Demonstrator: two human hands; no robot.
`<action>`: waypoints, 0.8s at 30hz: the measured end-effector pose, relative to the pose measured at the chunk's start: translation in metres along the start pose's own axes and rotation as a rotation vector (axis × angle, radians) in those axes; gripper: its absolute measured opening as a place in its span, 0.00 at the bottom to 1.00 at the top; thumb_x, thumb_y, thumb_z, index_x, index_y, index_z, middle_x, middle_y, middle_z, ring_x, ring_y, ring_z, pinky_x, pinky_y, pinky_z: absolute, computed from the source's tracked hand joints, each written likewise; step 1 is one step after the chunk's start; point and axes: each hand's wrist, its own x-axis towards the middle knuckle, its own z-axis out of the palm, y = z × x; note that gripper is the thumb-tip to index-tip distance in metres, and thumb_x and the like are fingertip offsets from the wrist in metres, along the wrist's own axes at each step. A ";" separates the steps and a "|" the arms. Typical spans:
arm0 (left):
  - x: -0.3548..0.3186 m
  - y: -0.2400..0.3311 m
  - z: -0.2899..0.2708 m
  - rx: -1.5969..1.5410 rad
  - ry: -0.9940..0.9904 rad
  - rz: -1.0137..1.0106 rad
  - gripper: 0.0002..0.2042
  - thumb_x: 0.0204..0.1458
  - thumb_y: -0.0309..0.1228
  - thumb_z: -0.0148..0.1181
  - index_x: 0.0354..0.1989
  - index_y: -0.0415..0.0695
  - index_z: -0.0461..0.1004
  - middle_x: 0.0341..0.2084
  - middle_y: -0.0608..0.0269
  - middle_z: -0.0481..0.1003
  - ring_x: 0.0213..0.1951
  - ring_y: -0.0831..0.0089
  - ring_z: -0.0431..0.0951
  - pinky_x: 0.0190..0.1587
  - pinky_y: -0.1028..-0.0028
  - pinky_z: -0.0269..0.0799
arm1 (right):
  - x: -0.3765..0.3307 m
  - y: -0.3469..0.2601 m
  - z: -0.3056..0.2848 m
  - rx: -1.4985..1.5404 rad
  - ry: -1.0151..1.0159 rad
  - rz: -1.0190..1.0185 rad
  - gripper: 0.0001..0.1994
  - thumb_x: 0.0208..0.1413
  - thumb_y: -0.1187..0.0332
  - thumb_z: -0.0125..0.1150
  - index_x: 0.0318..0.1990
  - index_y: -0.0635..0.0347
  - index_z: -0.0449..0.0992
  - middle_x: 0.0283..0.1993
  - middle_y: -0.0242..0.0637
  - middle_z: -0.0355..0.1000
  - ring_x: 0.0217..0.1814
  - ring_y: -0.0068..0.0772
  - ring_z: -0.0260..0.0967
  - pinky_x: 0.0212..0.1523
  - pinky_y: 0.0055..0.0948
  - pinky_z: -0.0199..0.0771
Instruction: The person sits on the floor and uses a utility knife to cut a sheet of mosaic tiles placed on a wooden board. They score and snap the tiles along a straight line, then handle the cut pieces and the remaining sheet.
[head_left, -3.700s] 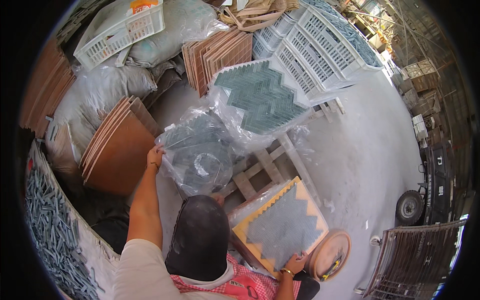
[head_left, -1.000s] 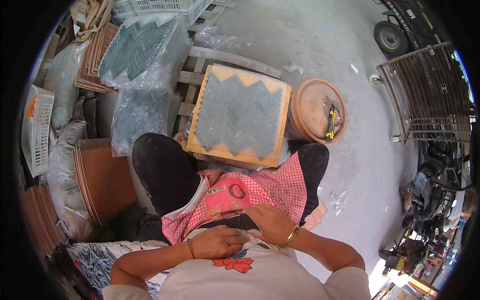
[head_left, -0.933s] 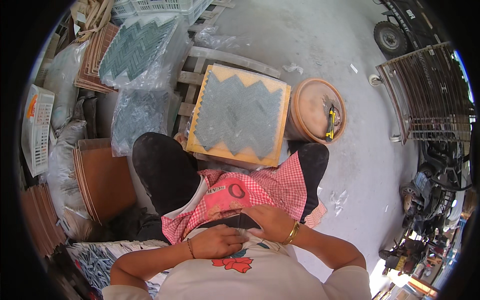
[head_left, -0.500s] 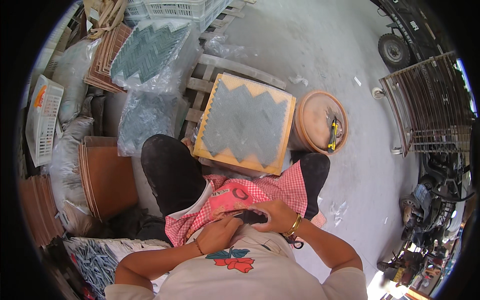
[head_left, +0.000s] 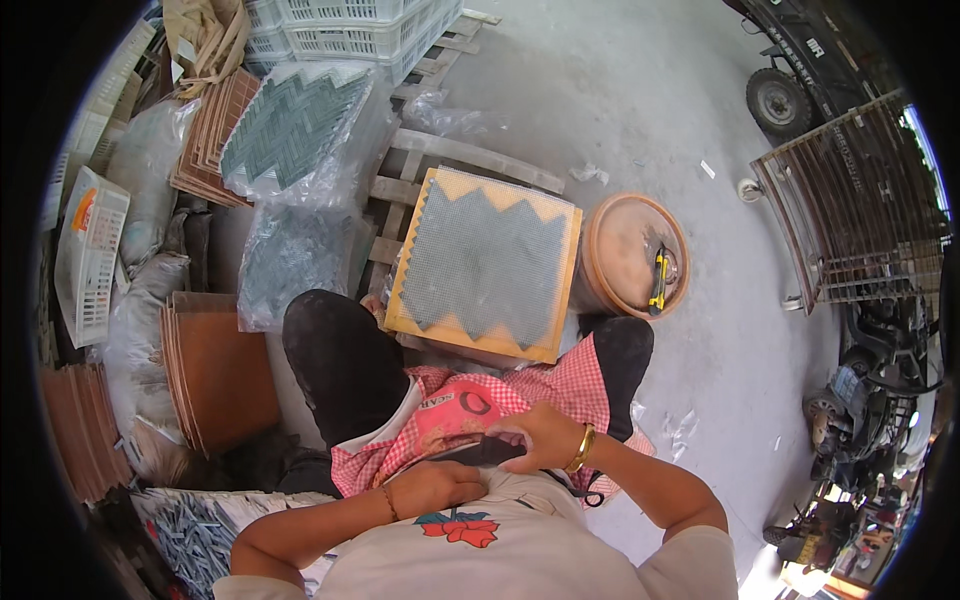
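Observation:
At my lap, my right hand [head_left: 545, 437] curves round the right end of a dark item [head_left: 478, 452] at the waist of a red-and-white checked apron [head_left: 570, 385]; its kind is unclear. Against my shirt, left of it, my left hand [head_left: 440, 488] rests with fingers curled, their tips hidden. Beyond my knees lies a yellow-orange board [head_left: 548, 343] bearing a grey zigzag tile sheet [head_left: 485, 265] under mesh. A yellow-and-black utility knife [head_left: 658, 280] lies on an upturned round brown pot [head_left: 618, 240], right of the board.
Plastic-wrapped stacks of green herringbone tiles [head_left: 300, 125] stand at far left, near white crates [head_left: 350, 25]. Brown boards [head_left: 225, 370] lean beside my left knee. Narrow grey strips [head_left: 190, 535] fill a box at lower left. A wheeled metal rack [head_left: 850, 210] stands right.
My left hand has drawn back from the dark item down onto the shirt. My right hand stays at the item, its fingers shifted slightly. The view has tilted a little.

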 end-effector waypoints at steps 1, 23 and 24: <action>0.002 0.002 0.000 -0.018 -0.017 0.013 0.11 0.39 0.27 0.48 0.34 0.42 0.70 0.34 0.63 0.69 0.36 0.67 0.70 0.37 0.73 0.69 | -0.001 0.000 0.001 0.018 0.021 0.030 0.24 0.30 0.63 0.65 0.39 0.62 0.71 0.28 0.38 0.71 0.29 0.27 0.70 0.33 0.22 0.70; -0.002 -0.001 -0.026 0.005 0.333 -0.131 0.10 0.34 0.18 0.54 0.28 0.42 0.72 0.27 0.60 0.74 0.29 0.66 0.75 0.31 0.74 0.72 | -0.011 0.005 0.006 -0.106 -0.071 -0.036 0.26 0.37 0.60 0.61 0.48 0.55 0.66 0.30 0.41 0.71 0.30 0.35 0.70 0.33 0.27 0.70; 0.000 -0.006 -0.028 0.045 0.333 -0.145 0.09 0.34 0.18 0.54 0.28 0.42 0.72 0.26 0.60 0.74 0.28 0.66 0.75 0.30 0.74 0.72 | -0.014 0.006 -0.007 0.112 -0.112 0.003 0.24 0.40 0.65 0.61 0.48 0.56 0.66 0.34 0.41 0.72 0.34 0.31 0.71 0.37 0.25 0.70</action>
